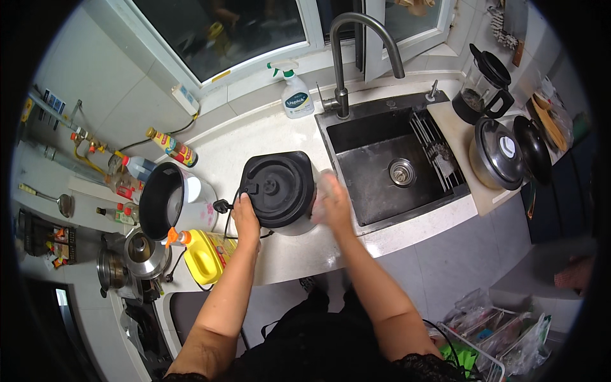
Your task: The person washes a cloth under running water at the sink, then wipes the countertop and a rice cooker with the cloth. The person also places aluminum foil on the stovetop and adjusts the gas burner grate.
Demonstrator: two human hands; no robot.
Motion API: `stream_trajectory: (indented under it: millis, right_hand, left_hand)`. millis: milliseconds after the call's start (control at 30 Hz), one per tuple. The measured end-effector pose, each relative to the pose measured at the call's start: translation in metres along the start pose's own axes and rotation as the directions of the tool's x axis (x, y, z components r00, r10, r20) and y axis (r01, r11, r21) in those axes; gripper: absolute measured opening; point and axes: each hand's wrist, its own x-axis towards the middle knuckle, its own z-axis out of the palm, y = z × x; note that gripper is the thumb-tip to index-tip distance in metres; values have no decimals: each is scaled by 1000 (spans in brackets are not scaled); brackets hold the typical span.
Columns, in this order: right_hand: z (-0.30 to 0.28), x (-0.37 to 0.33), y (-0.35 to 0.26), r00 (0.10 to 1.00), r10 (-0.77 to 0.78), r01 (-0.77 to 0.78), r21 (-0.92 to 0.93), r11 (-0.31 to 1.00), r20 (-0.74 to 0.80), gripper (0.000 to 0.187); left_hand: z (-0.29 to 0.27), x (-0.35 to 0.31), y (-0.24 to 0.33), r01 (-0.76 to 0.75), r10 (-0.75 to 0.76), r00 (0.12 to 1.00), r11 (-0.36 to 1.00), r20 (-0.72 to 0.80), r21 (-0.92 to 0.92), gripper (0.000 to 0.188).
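A black and grey electric appliance (280, 184), perhaps a rice cooker body turned over, stands on the white counter with its rounded-square black face up. A round ring and a small central knob mark that face. My left hand (246, 219) grips its near left side, the thumb at the rim. Beside this hand hang a black power cord and its plug (222, 205). My right hand (332, 204) is against the appliance's right side, smeared by motion. Something pale, perhaps a cloth, shows at its fingers, but the blur hides what it is.
Right of the appliance is a dark sink (366, 159) with a tall faucet (342, 70). A spray bottle (296, 95) stands behind. On the left are a pot with a dark inside (162, 202), a yellow jug (205, 256) and a sauce bottle (173, 148). A lidded pot (493, 156) sits far right.
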Motion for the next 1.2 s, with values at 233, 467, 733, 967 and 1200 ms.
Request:
stream_trajectory:
  millis: [233, 467, 733, 967, 1200]
  right_hand:
    - [31, -39, 60, 862, 507, -505, 80, 860, -14, 71]
    - [43, -76, -15, 992, -28, 22, -50, 999, -123, 82]
    - [69, -108, -49, 981, -72, 63, -53, 997, -180, 77]
    - [113, -127, 51, 859, 55, -72, -13, 997, -509, 74]
    - [141, -129, -24, 870, -77, 82, -13, 997, -487, 77]
  left_hand:
    - [-1, 6, -8, 3, -3, 1000, 999, -6, -49, 62]
    - [-8, 13, -14, 14, -13, 1000, 999, 19, -47, 62]
    - [-14, 25, -22, 2, -7, 997, 998, 82, 59, 56]
    - [-13, -4, 27, 99, -111, 974, 992, 197, 74, 56]
    - [-24, 14, 1, -47, 37, 987, 997, 159, 54, 71]
